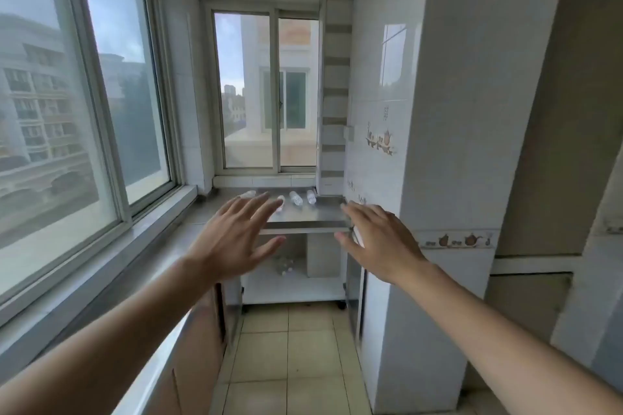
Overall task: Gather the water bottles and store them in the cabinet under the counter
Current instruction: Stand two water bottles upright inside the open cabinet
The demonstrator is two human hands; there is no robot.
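Water bottles [296, 198], clear ribbed plastic, lie on their sides on the steel table [303, 216] at frame centre. Round and smooth, they could roll off the slick edge if nudged. Left hand [236, 239] and right hand [377, 239] are both spread, empty, well short. More bottles [285, 265] sit in the open cabinet [293, 290] below.

Both arms are being held out ahead, the left hand [236, 236] and right hand [381, 239] spread with straight fingers, nothing being gripped. Beyond them, clear water bottles [296, 198] are lying on a steel counter [313, 217] at the far end. More bottles [285, 265] are being kept in the open cabinet [293, 290] beneath. Windows [101, 104] are lining the left wall.
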